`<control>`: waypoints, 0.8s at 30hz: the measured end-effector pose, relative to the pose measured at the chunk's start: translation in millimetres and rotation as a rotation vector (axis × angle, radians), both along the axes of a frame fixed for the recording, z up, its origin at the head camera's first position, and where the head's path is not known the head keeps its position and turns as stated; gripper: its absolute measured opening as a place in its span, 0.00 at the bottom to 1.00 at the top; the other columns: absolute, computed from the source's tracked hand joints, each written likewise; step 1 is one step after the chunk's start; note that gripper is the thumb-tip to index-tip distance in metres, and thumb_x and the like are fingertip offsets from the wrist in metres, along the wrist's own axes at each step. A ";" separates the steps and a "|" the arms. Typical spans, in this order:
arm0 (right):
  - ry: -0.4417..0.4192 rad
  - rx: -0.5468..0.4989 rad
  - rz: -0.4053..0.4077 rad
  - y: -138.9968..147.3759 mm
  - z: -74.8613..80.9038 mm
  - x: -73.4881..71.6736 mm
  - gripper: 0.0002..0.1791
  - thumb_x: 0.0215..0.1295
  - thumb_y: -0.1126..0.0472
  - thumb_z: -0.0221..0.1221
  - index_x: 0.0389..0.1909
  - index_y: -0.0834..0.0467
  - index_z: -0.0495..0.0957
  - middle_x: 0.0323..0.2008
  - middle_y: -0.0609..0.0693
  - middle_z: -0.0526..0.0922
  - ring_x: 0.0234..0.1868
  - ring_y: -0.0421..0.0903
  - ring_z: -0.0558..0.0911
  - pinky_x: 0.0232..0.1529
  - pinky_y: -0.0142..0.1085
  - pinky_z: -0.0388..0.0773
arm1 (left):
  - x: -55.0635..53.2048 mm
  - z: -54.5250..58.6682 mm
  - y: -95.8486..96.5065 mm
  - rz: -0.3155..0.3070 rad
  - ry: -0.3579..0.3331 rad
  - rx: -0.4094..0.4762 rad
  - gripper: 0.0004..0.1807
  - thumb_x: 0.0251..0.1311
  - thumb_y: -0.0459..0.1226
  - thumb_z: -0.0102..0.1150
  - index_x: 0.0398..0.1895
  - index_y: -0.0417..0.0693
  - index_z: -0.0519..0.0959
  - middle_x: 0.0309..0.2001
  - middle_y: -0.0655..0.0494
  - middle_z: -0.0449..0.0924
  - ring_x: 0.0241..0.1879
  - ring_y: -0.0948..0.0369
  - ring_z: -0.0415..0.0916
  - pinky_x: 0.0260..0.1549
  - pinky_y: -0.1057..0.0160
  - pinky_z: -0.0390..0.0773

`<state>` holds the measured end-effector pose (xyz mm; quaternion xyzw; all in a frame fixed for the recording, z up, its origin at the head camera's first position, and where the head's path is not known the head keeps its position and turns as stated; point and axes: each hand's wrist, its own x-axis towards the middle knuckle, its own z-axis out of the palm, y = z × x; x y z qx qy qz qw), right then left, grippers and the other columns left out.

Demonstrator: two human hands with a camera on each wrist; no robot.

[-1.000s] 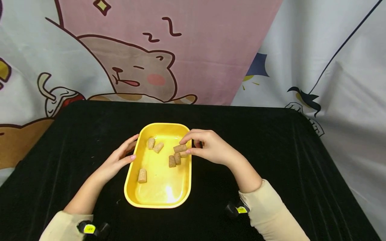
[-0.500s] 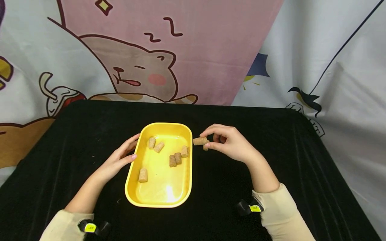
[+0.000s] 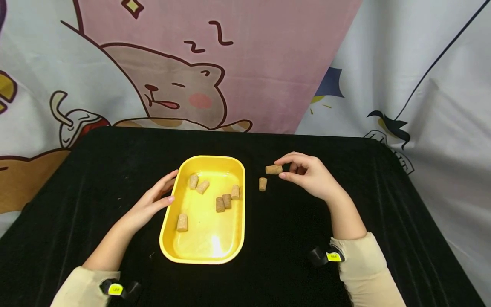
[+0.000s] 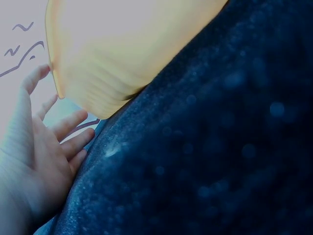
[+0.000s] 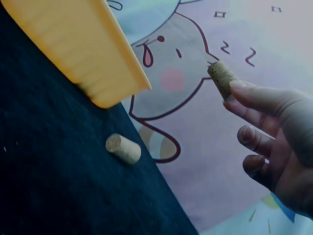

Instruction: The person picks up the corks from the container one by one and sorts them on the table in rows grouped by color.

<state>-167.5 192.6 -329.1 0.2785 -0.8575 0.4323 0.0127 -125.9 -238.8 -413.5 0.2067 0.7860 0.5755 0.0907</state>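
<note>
My right hand (image 3: 308, 172) pinches a cork (image 3: 273, 170) between thumb and forefinger, to the right of the yellow tray (image 3: 202, 261). In the right wrist view the held cork (image 5: 222, 78) juts out from the fingertips, above the cloth. A second cork (image 3: 262, 184) lies on the black cloth between that hand and the tray. Inside the tray several corks are spread: a pair at the far left, a group at the right including one cork (image 3: 235, 192), and a lone cork (image 3: 182, 223) near the front left. My left hand (image 3: 151, 202) touches the tray's left side with its fingers extended.
A black cloth (image 3: 291, 221) covers the table under everything. Behind the table's far edge hangs a printed curtain (image 3: 268, 64) with a cartoon bear. The tray's raised wall (image 4: 107, 93) stands beside the left fingers.
My right hand has lifted a cork out of the tray and carried it right and away from me. Another cork now shows on the cloth beside the tray. The left hand stays put.
</note>
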 end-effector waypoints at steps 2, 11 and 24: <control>-0.010 -0.001 -0.006 3.8 -1.5 -2.2 0.13 0.62 0.63 0.64 0.48 0.55 0.82 0.44 0.46 0.79 0.28 0.46 0.73 0.27 0.38 0.71 | -0.2 0.4 0.4 0.003 0.001 -0.005 0.34 0.70 0.34 0.45 0.76 0.52 0.47 0.71 0.42 0.56 0.66 0.44 0.58 0.55 0.56 0.69; -0.064 -0.014 -0.012 15.9 -17.8 -12.7 0.15 0.64 0.62 0.61 0.51 0.57 0.80 0.46 0.48 0.78 0.30 0.47 0.75 0.28 0.37 0.71 | -0.6 1.4 1.0 0.000 0.002 -0.016 0.33 0.70 0.34 0.45 0.76 0.52 0.47 0.70 0.40 0.57 0.66 0.43 0.56 0.54 0.58 0.68; -0.128 -0.027 -0.001 20.6 -48.2 -24.7 0.15 0.68 0.60 0.57 0.54 0.55 0.79 0.48 0.48 0.77 0.30 0.50 0.74 0.29 0.39 0.72 | -0.6 0.8 0.3 0.002 0.002 -0.004 0.34 0.70 0.34 0.46 0.76 0.51 0.48 0.70 0.40 0.58 0.66 0.43 0.57 0.52 0.67 0.68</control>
